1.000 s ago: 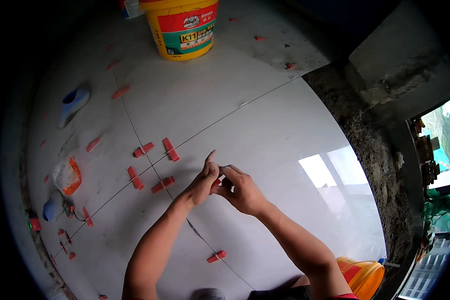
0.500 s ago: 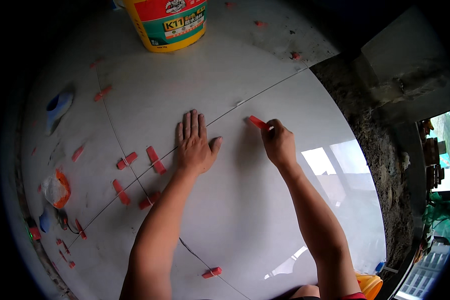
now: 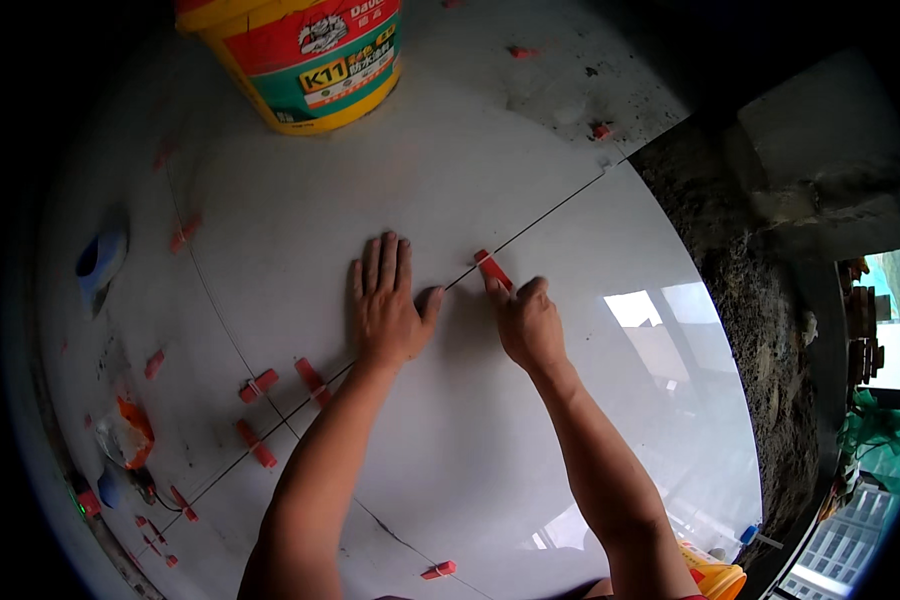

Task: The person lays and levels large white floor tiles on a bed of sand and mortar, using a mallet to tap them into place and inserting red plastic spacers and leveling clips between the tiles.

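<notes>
My left hand [image 3: 388, 315] lies flat on the glossy pale floor tiles [image 3: 420, 440], fingers together and thumb out beside a dark joint line. To its right, my right hand [image 3: 533, 328] grips a red tile-levelling wedge [image 3: 493, 270]. The wedge's far tip sits in a small whitish clip at the joint. Left of my left forearm, several other red wedges, such as this one [image 3: 312, 382], stand across the joints where tiles meet. One more wedge [image 3: 438, 570] lies on a joint near the lower edge.
A yellow bucket [image 3: 320, 110] with a red and green label stands on the tiles at the far left of centre. A blue object [image 3: 100, 262] and an orange-and-clear bag [image 3: 128, 435] lie at left. Rough dark ground [image 3: 770, 330] borders the tiles at right, near another yellow container [image 3: 712, 572].
My right hand has moved left and nearer, bringing the red wedge from above the tile to the clip at the joint. My left hand stays pressed flat; the whole view has shifted slightly.
</notes>
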Tool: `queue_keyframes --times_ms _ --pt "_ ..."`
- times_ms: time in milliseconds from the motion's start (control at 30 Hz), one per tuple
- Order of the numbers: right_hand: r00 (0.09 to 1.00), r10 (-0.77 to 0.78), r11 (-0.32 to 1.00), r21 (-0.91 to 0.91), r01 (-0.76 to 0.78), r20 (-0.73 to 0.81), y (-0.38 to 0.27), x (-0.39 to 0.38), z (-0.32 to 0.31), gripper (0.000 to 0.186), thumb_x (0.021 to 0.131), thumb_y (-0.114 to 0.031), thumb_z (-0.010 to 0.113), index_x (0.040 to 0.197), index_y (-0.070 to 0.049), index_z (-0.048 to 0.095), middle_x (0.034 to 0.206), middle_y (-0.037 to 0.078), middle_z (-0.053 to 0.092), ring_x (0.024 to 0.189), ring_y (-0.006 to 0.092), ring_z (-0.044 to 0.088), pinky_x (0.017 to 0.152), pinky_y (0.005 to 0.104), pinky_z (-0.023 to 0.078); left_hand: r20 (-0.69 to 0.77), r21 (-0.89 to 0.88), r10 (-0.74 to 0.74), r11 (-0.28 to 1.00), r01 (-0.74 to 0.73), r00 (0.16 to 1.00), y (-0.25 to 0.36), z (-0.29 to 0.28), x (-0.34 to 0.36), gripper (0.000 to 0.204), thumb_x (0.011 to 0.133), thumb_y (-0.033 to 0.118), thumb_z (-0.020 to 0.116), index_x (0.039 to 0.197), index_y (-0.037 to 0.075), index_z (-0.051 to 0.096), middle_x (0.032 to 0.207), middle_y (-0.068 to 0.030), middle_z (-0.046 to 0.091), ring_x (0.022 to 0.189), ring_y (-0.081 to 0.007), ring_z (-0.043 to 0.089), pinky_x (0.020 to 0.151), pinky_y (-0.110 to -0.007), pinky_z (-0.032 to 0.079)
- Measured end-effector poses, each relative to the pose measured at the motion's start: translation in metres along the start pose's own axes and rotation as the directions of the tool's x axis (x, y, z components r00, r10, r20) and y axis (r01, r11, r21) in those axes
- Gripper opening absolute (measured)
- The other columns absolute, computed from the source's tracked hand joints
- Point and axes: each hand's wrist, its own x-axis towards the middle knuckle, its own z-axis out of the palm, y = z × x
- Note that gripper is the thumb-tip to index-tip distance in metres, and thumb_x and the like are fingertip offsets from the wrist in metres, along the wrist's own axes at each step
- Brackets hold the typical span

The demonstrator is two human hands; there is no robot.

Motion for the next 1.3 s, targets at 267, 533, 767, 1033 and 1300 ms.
queue_keyframes --times_ms 267,533,767,1033,1300 --pt "0.867 0.361 0.933 -0.131 -0.336 0.343 -0.028 0.036 -0.010 0.088 0.092 -0.077 0.028 0.115 -0.002 0.068 0.115 0.024 0.067 0.112 0.0380 0.061 0.093 0.0437 0.048 0.055 -0.025 -0.033 0.999 0.034 0.998 0.007 0.000 0.006 0.075 0.093 0.042 0.054 0.152 0.003 0.029 0.161 -0.0135 0.023 0.150 -0.0305 0.017 0.121 -0.049 0.012" --pt "0.795 0.502 0.857 -0.075 -0.509 0.339 -0.054 0.045 -0.015 0.090 0.093 -0.074 0.028 0.110 0.005 0.067 0.111 0.025 0.067 0.107 0.0366 0.064 0.089 0.0427 0.050 0.108 -0.028 -0.054 0.998 0.058 0.993 0.007 -0.002 0.007 0.077 0.094 0.044 0.052 0.153 0.001 0.027 0.163 -0.0133 0.019 0.151 -0.0301 0.012 0.122 -0.049 0.007" --pt "0.919 0.294 0.955 -0.115 -0.272 0.262 -0.027 0.045 0.012 0.073 0.100 -0.057 0.032 0.095 0.005 0.070 0.096 0.027 0.069 0.095 0.0427 0.066 0.082 0.0487 0.052 0.127 -0.048 -0.041 0.998 0.047 0.991 0.008 -0.007 0.003 0.083 0.092 0.046 0.054 0.153 -0.001 0.025 0.162 -0.0160 0.018 0.151 -0.0324 0.011 0.122 -0.049 0.008" --pt "0.933 0.222 0.972 0.011 -0.234 0.284 -0.025 0.054 0.018 0.063 0.099 -0.054 0.040 0.105 0.002 0.068 0.104 0.029 0.068 0.107 0.0431 0.063 0.088 0.0483 0.051 0.030 0.048 -0.051 0.998 0.050 0.998 0.004 0.004 0.011 0.083 0.090 0.051 0.056 0.152 0.003 0.028 0.162 -0.0138 0.022 0.150 -0.0293 0.017 0.121 -0.048 0.012" --pt "0.983 0.060 0.843 0.518 -0.144 0.175 0.091 -0.160 -0.153 0.039 0.102 -0.037 0.053 0.098 0.000 0.063 0.075 0.011 0.065 0.065 0.0169 0.060 0.066 0.0331 0.050 -0.079 0.147 0.111 0.984 -0.099 0.991 0.028 0.026 0.020 0.068 0.096 0.042 0.055 0.148 0.002 0.038 0.155 -0.0167 0.036 0.146 -0.0298 0.029 0.120 -0.044 0.021"
